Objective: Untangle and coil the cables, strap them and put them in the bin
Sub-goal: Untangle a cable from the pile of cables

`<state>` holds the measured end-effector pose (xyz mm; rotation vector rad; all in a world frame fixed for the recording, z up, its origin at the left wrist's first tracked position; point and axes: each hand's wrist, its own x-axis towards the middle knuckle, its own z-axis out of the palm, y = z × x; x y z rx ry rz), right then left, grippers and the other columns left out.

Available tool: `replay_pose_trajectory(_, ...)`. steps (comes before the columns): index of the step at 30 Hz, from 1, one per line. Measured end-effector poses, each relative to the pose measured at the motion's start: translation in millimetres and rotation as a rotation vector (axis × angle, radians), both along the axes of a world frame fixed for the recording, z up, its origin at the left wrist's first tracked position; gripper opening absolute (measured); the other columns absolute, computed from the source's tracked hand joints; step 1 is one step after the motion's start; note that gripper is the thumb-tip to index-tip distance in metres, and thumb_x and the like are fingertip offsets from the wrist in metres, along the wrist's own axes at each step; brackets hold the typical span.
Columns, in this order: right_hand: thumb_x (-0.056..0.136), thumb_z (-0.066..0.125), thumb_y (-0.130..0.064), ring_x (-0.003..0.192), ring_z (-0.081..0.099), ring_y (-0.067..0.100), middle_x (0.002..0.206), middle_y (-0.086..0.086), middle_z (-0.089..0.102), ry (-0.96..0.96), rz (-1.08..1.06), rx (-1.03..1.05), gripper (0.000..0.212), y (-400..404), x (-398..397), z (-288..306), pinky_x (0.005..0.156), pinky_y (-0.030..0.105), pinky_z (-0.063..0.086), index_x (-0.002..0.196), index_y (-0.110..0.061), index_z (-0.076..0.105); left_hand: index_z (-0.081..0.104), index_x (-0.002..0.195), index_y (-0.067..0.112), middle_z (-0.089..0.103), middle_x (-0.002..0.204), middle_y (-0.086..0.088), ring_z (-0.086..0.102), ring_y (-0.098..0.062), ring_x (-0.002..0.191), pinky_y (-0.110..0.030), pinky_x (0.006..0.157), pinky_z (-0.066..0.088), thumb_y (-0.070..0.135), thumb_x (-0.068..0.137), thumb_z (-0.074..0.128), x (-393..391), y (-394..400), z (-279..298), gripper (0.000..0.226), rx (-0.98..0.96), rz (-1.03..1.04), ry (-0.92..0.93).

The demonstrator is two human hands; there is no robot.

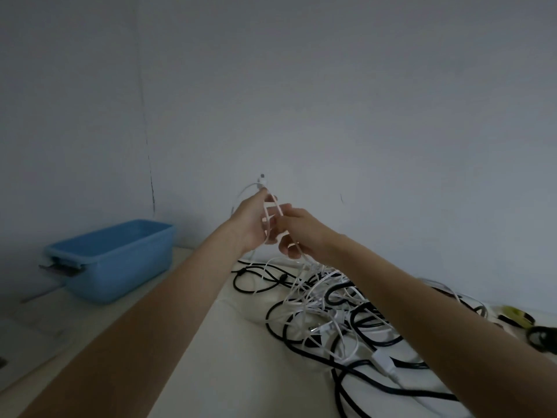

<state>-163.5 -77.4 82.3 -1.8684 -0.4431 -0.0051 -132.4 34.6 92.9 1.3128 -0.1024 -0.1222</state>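
— What do you have on the head view?

— Both arms reach out toward the far wall. My left hand [251,221] is closed around loops of a white cable [272,208], lifted above the desk [241,342]. My right hand [301,233] pinches the same white cable just beside the left, fingers curled on it.

— And the rest of the cables?

— The white cable trails down from the hands into a tangled pile of black and white cables [340,315] lying on the desk, right of centre and near me. The blue bin [114,260] sits at the far left against the wall, well apart from the pile. Some yellow and black straps [518,316] lie at the right edge.
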Motion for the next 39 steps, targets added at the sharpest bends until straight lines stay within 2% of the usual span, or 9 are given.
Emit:
replay_pose_trajectory(10, 0.101, 0.037, -0.033, 0.034, 0.027, 0.006, 0.063, 0.002, 0.046, 0.025, -0.020, -0.269, 0.031, -15.7, 9.9, -14.3, 0.032, 0.015, 0.021, 0.088, -0.010, 0.053, 0.037, 0.074, 0.011, 0.065, 0.062, -0.014, 0.067, -0.025, 0.058, -0.036, 0.062, 0.054, 0.017, 0.101, 0.025, -0.5, 9.8, 10.6, 0.030, -0.261, 0.002, -0.019)
replay_pose_trajectory(15, 0.102, 0.035, -0.028, 0.031, 0.034, 0.002, 0.062, 0.001, 0.047, -0.150, -0.010, -0.393, 0.031, -15.5, 10.6, -20.9, 0.033, 0.016, 0.030, 0.088, -0.011, 0.057, 0.033, 0.069, 0.014, 0.045, 0.053, -0.010, 0.045, -0.015, 0.032, -0.034, 0.055, 0.057, 0.013, 0.096, 0.026, 2.8, 21.5, 22.9, 0.028, -0.435, 0.038, -0.063)
replay_pose_trajectory(21, 0.094, 0.055, -0.029, 0.052, 0.054, 0.013, 0.091, 0.007, 0.061, -0.095, -0.003, -0.053, 0.032, 4.7, 8.2, -3.2, 0.038, 0.020, 0.041, 0.104, 0.002, 0.059, 0.035, 0.076, 0.011, 0.048, 0.056, -0.008, 0.050, -0.016, 0.043, -0.032, 0.068, 0.056, 0.027, 0.096, 0.035, -7.1, 3.6, 13.2, 0.026, -0.397, -0.045, -0.065)
replay_pose_trajectory(25, 0.099, 0.043, -0.027, 0.040, 0.042, 0.001, 0.062, -0.002, 0.054, -0.289, -0.079, -0.372, 0.038, 3.4, 9.0, -14.7, 0.045, 0.016, 0.034, 0.090, 0.001, 0.066, 0.037, 0.076, 0.011, 0.055, 0.063, -0.011, 0.054, -0.019, 0.056, -0.034, 0.061, 0.058, 0.020, 0.101, 0.038, -5.9, 2.6, 10.6, 0.027, -0.441, -0.026, -0.108)
replay_pose_trajectory(29, 0.101, 0.031, -0.037, 0.077, 0.059, 0.024, 0.082, 0.008, 0.063, -0.430, -0.135, -0.759, 0.046, 3.0, 7.5, -29.4, 0.074, 0.033, 0.045, 0.093, -0.001, 0.058, 0.034, 0.075, 0.015, 0.046, 0.054, 0.000, 0.035, -0.006, 0.032, -0.021, 0.040, 0.048, 0.017, 0.102, 0.034, -8.5, 1.1, 16.4, 0.027, -0.258, 0.034, -0.218)
replay_pose_trajectory(34, 0.101, 0.029, -0.042, 0.080, 0.055, 0.022, 0.069, -0.002, 0.054, -0.312, -0.048, -0.956, 0.048, -1.6, 10.1, -32.9, 0.084, 0.032, 0.043, 0.070, -0.014, 0.053, 0.030, 0.081, 0.019, 0.038, 0.056, 0.008, 0.022, -0.002, 0.037, -0.012, 0.033, 0.019, 0.029, 0.102, 0.034, -26.2, -6.9, 7.4, 0.024, 0.096, -0.175, -0.353)
replay_pose_trajectory(36, 0.102, 0.029, -0.035, 0.106, 0.055, 0.028, 0.112, 0.020, 0.060, -0.345, 0.021, -1.101, 0.048, -3.5, -3.1, -30.7, 0.101, 0.036, 0.037, 0.109, 0.001, 0.061, 0.030, 0.081, 0.021, 0.036, 0.057, 0.009, 0.021, -0.003, 0.041, -0.012, 0.033, 0.017, 0.037, 0.100, 0.036, -43.7, -15.2, -4.2, 0.026, 0.276, -0.353, -0.371)
replay_pose_trajectory(37, 0.103, 0.028, -0.027, 0.118, 0.052, 0.026, 0.136, 0.025, 0.045, -0.381, 0.069, -1.183, 0.046, -5.8, -7.1, -24.4, 0.106, 0.030, 0.031, 0.133, 0.004, 0.045, 0.030, 0.079, 0.022, 0.033, 0.058, 0.009, 0.019, -0.004, 0.043, -0.011, 0.034, 0.016, 0.040, 0.099, 0.037, -54.2, -18.6, -10.9, 0.027, 0.363, -0.465, -0.362)
replay_pose_trajectory(39, 0.103, 0.027, -0.017, 0.110, 0.061, 0.016, 0.146, 0.026, 0.034, -0.505, 0.061, -1.230, 0.045, -11.8, -9.6, -10.1, 0.093, 0.019, 0.040, 0.142, 0.007, 0.030, 0.033, 0.076, 0.021, 0.030, 0.060, 0.007, 0.019, -0.003, 0.042, -0.011, 0.035, 0.016, 0.044, 0.096, 0.035, -73.1, -19.2, -22.3, 0.030, 0.554, -0.721, -0.308)
